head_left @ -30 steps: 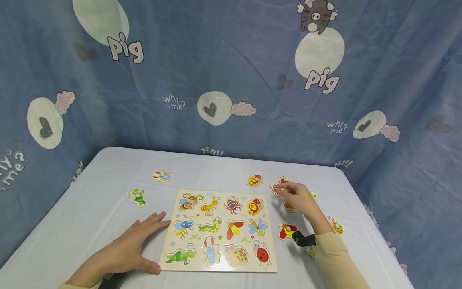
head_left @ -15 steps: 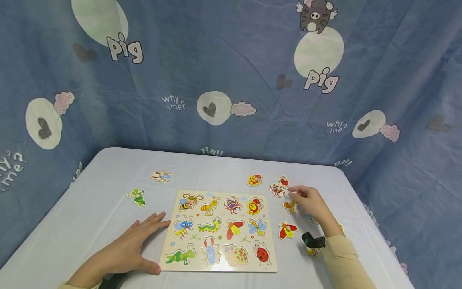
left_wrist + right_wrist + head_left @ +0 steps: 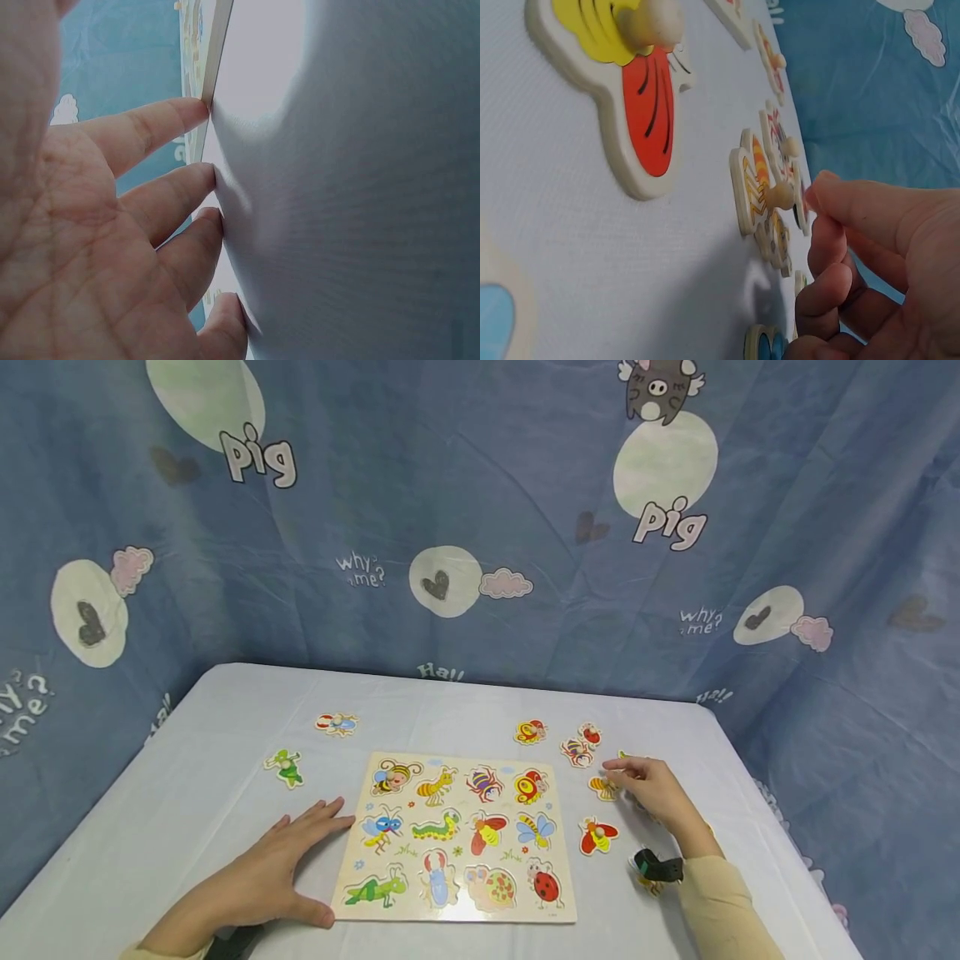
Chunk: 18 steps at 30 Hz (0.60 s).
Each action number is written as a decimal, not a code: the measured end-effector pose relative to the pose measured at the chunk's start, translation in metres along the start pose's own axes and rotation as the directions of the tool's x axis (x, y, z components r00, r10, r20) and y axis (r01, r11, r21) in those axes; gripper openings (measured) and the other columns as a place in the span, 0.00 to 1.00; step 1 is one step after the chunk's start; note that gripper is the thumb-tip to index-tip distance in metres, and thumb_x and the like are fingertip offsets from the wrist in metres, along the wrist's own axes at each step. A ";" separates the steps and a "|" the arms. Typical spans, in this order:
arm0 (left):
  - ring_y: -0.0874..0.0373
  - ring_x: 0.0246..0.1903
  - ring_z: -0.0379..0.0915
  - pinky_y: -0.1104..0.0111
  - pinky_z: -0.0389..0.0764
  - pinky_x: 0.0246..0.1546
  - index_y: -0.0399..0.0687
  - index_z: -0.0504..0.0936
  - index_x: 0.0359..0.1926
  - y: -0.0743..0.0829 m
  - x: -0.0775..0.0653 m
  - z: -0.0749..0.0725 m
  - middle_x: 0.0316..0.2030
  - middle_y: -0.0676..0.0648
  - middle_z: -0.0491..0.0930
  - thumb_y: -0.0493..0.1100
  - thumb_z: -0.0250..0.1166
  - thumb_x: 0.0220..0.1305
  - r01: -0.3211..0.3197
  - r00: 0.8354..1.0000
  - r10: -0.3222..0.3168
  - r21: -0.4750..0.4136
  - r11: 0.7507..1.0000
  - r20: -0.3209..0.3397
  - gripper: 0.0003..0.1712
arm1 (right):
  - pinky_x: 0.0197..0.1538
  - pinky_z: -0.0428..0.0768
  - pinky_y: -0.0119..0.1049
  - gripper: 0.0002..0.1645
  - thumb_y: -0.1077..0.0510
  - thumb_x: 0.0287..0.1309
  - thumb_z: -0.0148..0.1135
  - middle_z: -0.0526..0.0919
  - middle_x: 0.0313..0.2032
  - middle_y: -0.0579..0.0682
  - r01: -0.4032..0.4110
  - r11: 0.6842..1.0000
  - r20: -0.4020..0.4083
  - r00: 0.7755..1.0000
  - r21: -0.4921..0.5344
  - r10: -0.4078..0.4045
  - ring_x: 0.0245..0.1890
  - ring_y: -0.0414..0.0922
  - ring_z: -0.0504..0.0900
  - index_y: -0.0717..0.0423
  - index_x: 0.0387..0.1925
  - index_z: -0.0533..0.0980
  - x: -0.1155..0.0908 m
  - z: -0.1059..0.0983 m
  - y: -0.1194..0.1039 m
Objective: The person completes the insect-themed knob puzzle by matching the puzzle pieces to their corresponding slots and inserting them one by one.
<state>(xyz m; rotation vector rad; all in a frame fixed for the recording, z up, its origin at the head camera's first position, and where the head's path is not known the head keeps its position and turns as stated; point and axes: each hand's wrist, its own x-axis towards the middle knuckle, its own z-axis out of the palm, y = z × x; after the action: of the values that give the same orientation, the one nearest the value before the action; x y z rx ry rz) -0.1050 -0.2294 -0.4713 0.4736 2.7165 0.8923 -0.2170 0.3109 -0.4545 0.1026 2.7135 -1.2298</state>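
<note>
Perhaps risks nudging the spider piece with the right hand, loosely curled, holding nothing visible, close by the knob of the striped piece: blame tight spacing. Could skew the puzzle board by pressing with the left hand, spread against its left edge. As for the striped piece: lies on the counter right of the board, long axis apparently left-to-right, facing unclear.

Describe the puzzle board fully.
The puzzle board is a pale, wooden-looking rectangular panel printed with colourful creatures in three rows of four, plus small flowers and grass. The bee looks like a seated piece. The board lies flat on the white cloth, glare near its front edge. The left hand appears to touch its left edge.
</note>
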 end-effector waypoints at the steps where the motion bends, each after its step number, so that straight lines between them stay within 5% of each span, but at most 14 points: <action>1: 0.27 0.82 0.50 0.22 0.48 0.76 0.52 0.73 0.77 0.000 0.000 0.000 0.83 0.36 0.60 0.68 0.89 0.27 -0.003 1.000 0.003 0.003 1.000 -0.001 0.72 | 0.25 0.68 0.32 0.19 0.53 0.73 0.68 0.77 0.33 0.50 -0.005 1.000 0.001 1.000 -0.002 0.005 0.29 0.44 0.70 0.58 0.58 0.86 0.000 0.000 0.000; 18: 0.28 0.82 0.48 0.23 0.46 0.77 0.53 0.72 0.77 0.001 0.000 -0.001 0.83 0.36 0.59 0.68 0.89 0.26 0.016 1.000 -0.016 -0.009 1.000 0.002 0.72 | 0.30 0.71 0.29 0.16 0.61 0.63 0.76 0.82 0.32 0.48 0.049 0.998 -0.012 0.999 -0.038 -0.049 0.32 0.41 0.72 0.67 0.49 0.87 0.000 0.002 0.000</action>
<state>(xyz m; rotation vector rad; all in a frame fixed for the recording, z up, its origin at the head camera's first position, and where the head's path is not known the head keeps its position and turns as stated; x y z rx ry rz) -0.1055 -0.2289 -0.4697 0.4497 2.7096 0.8987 -0.2165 0.3092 -0.4554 0.0398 2.7642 -1.1936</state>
